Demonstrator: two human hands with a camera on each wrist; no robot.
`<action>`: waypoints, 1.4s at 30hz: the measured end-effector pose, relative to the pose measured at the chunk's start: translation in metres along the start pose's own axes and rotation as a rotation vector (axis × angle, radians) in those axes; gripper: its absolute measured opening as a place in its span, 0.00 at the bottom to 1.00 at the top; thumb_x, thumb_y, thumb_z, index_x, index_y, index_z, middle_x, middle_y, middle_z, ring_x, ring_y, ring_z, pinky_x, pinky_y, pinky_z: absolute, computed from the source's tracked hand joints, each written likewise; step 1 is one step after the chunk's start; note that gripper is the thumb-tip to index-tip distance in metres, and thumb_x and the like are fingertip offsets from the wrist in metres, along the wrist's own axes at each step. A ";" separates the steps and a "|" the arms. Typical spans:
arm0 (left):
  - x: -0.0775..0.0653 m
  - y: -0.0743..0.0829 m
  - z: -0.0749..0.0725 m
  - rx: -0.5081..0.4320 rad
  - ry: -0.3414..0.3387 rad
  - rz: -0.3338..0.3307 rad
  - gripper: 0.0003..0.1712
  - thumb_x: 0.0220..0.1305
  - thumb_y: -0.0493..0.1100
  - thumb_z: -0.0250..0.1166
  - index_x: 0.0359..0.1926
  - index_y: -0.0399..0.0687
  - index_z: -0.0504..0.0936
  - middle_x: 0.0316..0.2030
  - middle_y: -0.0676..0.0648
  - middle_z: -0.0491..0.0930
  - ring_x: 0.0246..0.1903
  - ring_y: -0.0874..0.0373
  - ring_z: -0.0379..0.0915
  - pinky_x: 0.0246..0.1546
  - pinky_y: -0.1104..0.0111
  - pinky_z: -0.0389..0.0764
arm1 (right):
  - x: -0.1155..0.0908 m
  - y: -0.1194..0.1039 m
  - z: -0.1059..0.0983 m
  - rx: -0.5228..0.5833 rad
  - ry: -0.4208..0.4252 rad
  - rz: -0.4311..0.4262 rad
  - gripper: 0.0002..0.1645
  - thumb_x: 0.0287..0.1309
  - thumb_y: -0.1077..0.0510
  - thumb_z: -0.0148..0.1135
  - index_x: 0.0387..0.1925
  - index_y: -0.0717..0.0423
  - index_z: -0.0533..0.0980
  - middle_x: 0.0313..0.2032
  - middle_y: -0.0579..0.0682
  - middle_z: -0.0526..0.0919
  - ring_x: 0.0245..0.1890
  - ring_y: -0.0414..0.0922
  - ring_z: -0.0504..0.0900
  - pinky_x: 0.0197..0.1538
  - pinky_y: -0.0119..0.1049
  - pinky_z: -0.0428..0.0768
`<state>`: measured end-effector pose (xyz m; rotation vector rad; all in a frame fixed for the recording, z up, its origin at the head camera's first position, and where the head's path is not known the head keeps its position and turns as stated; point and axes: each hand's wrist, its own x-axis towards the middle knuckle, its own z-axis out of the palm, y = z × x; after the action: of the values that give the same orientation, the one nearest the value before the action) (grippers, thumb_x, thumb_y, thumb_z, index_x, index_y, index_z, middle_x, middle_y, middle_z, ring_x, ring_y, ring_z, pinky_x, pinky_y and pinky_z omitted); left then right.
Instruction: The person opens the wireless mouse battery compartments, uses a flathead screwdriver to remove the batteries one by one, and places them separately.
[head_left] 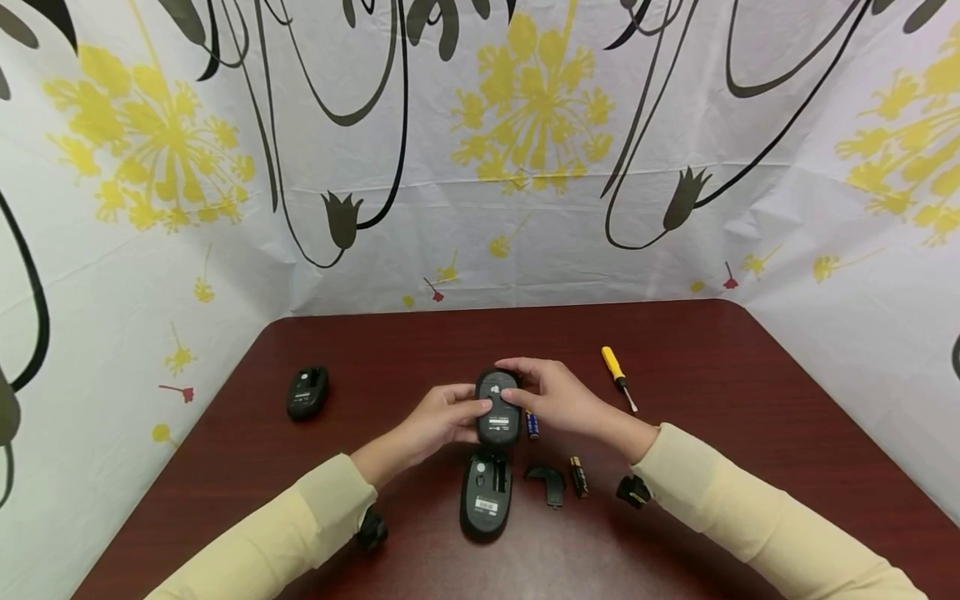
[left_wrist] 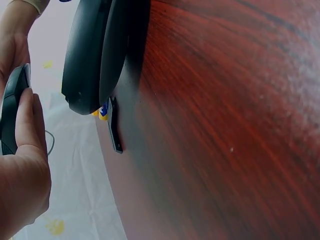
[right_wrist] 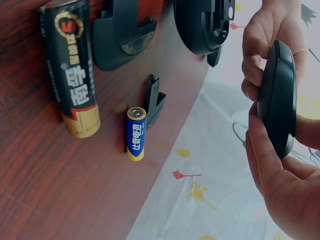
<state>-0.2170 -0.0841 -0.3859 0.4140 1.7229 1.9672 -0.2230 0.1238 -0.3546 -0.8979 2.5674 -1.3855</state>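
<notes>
Both hands hold a black computer mouse (head_left: 498, 421) above the table, its labelled underside facing up. My left hand (head_left: 442, 417) grips its left side, thumb on the underside. On the other side my right hand (head_left: 558, 400) grips the upper right, thumb also on the underside. In the right wrist view the held mouse (right_wrist: 277, 100) is seen edge-on between the hands. Just below it lies a second mouse (head_left: 486, 500), upside down with its battery slot uncovered. A black battery cover (head_left: 551, 483) and a black-and-gold battery (head_left: 578, 477) lie to its right.
A blue battery (head_left: 532, 425) lies by the right hand, beside a smaller black cover (right_wrist: 156, 102). Farther right is a yellow-handled screwdriver (head_left: 618, 377). A third mouse (head_left: 307, 392) lies upside down at the left. Patterned cloth (head_left: 525, 250) hangs behind the table (head_left: 300, 500).
</notes>
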 end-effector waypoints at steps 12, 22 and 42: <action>0.001 -0.004 0.000 -0.004 0.012 0.001 0.26 0.57 0.43 0.60 0.55 0.35 0.68 0.44 0.37 0.75 0.41 0.48 0.75 0.37 0.60 0.77 | -0.001 0.003 0.008 -0.146 0.039 -0.042 0.24 0.58 0.59 0.54 0.57 0.55 0.65 0.48 0.46 0.73 0.41 0.33 0.74 0.37 0.27 0.76; 0.000 -0.007 0.000 -0.022 0.017 -0.002 0.26 0.57 0.42 0.60 0.55 0.35 0.67 0.45 0.37 0.75 0.41 0.49 0.75 0.37 0.59 0.77 | 0.002 0.003 0.010 -0.174 0.054 -0.041 0.24 0.59 0.58 0.53 0.58 0.53 0.65 0.47 0.47 0.75 0.30 0.35 0.75 0.28 0.29 0.75; -0.005 -0.006 -0.005 -0.012 0.016 0.013 0.26 0.57 0.43 0.61 0.55 0.36 0.68 0.45 0.37 0.75 0.42 0.47 0.74 0.38 0.57 0.76 | -0.003 -0.034 0.005 -0.008 0.138 -0.036 0.23 0.54 0.64 0.57 0.54 0.56 0.69 0.47 0.54 0.73 0.42 0.47 0.76 0.30 0.35 0.78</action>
<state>-0.2147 -0.0908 -0.3922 0.4075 1.7214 1.9936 -0.2036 0.1075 -0.3316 -0.8831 2.6702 -1.4984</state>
